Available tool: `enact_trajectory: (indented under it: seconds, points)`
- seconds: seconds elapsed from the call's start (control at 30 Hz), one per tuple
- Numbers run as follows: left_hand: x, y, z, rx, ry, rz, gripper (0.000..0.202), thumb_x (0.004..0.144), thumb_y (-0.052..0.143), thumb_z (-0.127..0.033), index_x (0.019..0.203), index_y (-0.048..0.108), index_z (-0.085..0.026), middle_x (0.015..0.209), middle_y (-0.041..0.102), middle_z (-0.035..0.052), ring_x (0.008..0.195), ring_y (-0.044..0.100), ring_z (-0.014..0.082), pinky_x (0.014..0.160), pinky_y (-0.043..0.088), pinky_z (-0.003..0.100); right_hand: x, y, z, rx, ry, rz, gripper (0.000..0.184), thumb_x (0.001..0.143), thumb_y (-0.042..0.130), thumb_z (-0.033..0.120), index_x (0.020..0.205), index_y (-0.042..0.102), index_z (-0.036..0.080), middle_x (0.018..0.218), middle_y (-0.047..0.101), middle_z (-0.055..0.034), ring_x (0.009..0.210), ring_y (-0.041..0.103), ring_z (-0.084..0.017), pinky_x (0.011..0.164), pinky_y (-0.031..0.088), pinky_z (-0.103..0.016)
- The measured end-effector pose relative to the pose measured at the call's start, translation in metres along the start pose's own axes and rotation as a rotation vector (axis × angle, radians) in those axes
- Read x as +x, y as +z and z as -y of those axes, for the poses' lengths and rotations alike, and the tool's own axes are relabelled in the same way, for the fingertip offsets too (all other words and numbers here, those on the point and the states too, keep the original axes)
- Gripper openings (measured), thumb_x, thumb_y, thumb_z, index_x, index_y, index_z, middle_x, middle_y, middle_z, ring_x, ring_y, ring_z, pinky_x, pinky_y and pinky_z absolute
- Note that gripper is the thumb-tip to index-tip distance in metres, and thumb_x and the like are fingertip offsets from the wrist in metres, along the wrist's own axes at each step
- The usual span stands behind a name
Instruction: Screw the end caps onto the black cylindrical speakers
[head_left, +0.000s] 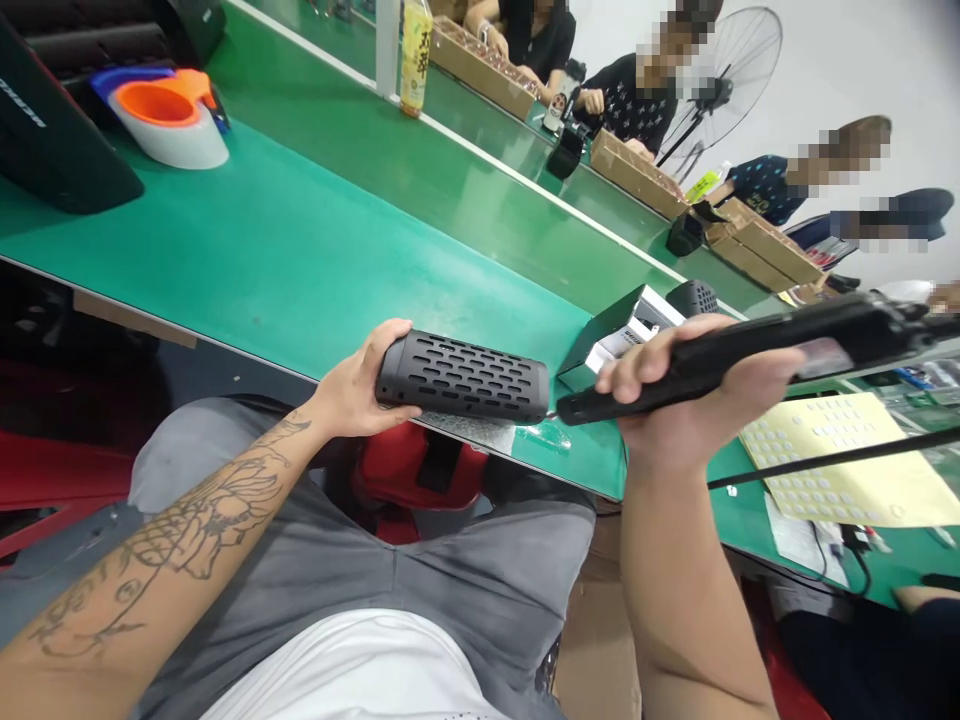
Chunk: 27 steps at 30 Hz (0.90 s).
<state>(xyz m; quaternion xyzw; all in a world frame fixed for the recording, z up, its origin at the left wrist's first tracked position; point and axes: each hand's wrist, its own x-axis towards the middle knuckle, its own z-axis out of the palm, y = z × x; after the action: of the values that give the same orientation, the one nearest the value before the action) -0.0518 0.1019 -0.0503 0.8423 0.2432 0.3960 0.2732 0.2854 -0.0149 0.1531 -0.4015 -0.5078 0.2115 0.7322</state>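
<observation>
My left hand (373,380) grips one end of a dark grey casing (472,375) with rows of slots, held over the front edge of the green table. In my right hand (675,390) is a black electric screwdriver (780,345), fingers wrapped round its body. The thin tip points left and meets, or nearly meets, the casing's right end; contact is hard to make out. Behind my right hand stands an open box (622,325) with a dark outside and white inside. Another slotted dark casing (691,298) shows partly beyond it.
A tape roll (169,125) in white and orange sits at the back left, beside a large black object (60,130). A yellow sheet of round stickers (847,455) lies right, crossed by a black rod. Several people work across the table behind cardboard trays (637,175); a bottle (415,60) stands behind.
</observation>
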Motion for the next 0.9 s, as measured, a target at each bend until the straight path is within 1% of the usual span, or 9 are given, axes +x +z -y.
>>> enact_trajectory:
  seconds: [0.07, 0.17, 0.23, 0.3, 0.43, 0.53, 0.63, 0.8, 0.9]
  points:
    - [0.0, 0.002, 0.0, 0.016, 0.0, -0.005, 0.127, 0.094, 0.099, -0.061, 0.194, 0.028, -0.028, 0.193, 0.05, 0.0252, 0.178, 0.058, 0.0498, 0.143, 0.057, 0.065, 0.017, -0.016, 0.0, -0.115, -0.108, -0.223, 0.059, 0.11, 0.071, 0.083, 0.093, 0.071, 0.026, 0.058, 0.054, 0.0083, 0.038, 0.054, -0.015, 0.04, 0.049, -0.028]
    - [0.0, 0.002, -0.003, 0.04, -0.029, 0.001, 0.129, 0.094, 0.098, -0.063, 0.196, 0.027, -0.029, 0.196, 0.048, 0.0238, 0.179, 0.057, 0.049, 0.144, 0.056, 0.064, 0.039, -0.045, -0.009, -0.356, -0.277, -0.45, 0.043, 0.113, 0.072, 0.061, 0.089, 0.07, 0.025, 0.057, 0.055, 0.0064, 0.043, 0.056, -0.015, 0.042, 0.046, -0.027]
    - [0.0, 0.001, -0.007, 0.064, -0.066, 0.011, 0.13, 0.095, 0.097, -0.065, 0.197, 0.024, -0.03, 0.198, 0.047, 0.0225, 0.18, 0.057, 0.0484, 0.145, 0.056, 0.063, 0.048, -0.063, -0.021, -0.473, -0.282, -0.483, 0.038, 0.111, 0.076, 0.053, 0.086, 0.069, 0.026, 0.058, 0.058, 0.0046, 0.046, 0.059, -0.016, 0.044, 0.047, -0.029]
    - [0.0, 0.0, -0.011, 0.083, -0.101, 0.018, 0.132, 0.095, 0.096, -0.067, 0.199, 0.023, -0.03, 0.199, 0.046, 0.0214, 0.179, 0.058, 0.0482, 0.144, 0.057, 0.062, 0.049, -0.077, -0.034, -0.509, -0.268, -0.482, 0.041, 0.113, 0.076, 0.054, 0.082, 0.066, 0.028, 0.058, 0.059, 0.004, 0.047, 0.059, -0.017, 0.044, 0.047, -0.031]
    - [0.001, 0.0, -0.014, 0.095, -0.114, 0.015, 0.132, 0.094, 0.097, -0.067, 0.198, 0.025, -0.03, 0.198, 0.049, 0.0215, 0.177, 0.06, 0.0487, 0.142, 0.059, 0.061, 0.041, -0.087, -0.048, -0.453, -0.298, -0.474, 0.045, 0.118, 0.067, 0.05, 0.078, 0.062, 0.029, 0.056, 0.054, 0.0046, 0.044, 0.056, -0.016, 0.042, 0.045, -0.029]
    - [0.0, 0.0, -0.013, 0.102, -0.107, 0.009, 0.132, 0.093, 0.098, -0.065, 0.197, 0.026, -0.029, 0.196, 0.051, 0.0221, 0.175, 0.062, 0.0491, 0.141, 0.06, 0.062, 0.035, -0.084, -0.044, -0.429, -0.255, -0.468, 0.04, 0.116, 0.069, 0.048, 0.081, 0.067, 0.028, 0.058, 0.056, 0.0037, 0.044, 0.056, -0.017, 0.04, 0.046, -0.029]
    - [0.0, 0.001, -0.012, 0.108, -0.089, 0.002, 0.13, 0.094, 0.097, -0.065, 0.197, 0.026, -0.029, 0.196, 0.051, 0.0219, 0.176, 0.062, 0.0488, 0.141, 0.06, 0.063, 0.028, -0.071, -0.029, -0.415, -0.206, -0.458, 0.039, 0.114, 0.071, 0.054, 0.086, 0.072, 0.027, 0.059, 0.057, 0.0043, 0.044, 0.056, -0.017, 0.039, 0.048, -0.029]
    - [0.0, 0.002, -0.012, 0.113, -0.057, -0.008, 0.129, 0.095, 0.098, -0.06, 0.198, 0.025, -0.031, 0.197, 0.05, 0.02, 0.176, 0.062, 0.0474, 0.141, 0.061, 0.061, 0.009, -0.028, 0.01, -0.272, -0.183, -0.405, 0.035, 0.108, 0.073, 0.055, 0.09, 0.075, 0.025, 0.058, 0.058, 0.0057, 0.042, 0.057, -0.016, 0.041, 0.052, -0.028]
    - [0.0, 0.003, -0.011, 0.113, -0.042, -0.003, 0.13, 0.095, 0.098, -0.056, 0.198, 0.023, -0.03, 0.197, 0.05, 0.0206, 0.178, 0.059, 0.0469, 0.143, 0.059, 0.06, -0.002, -0.001, 0.026, -0.093, -0.137, -0.24, 0.042, 0.103, 0.077, 0.065, 0.092, 0.077, 0.025, 0.056, 0.059, 0.0052, 0.037, 0.055, -0.018, 0.036, 0.05, -0.03]
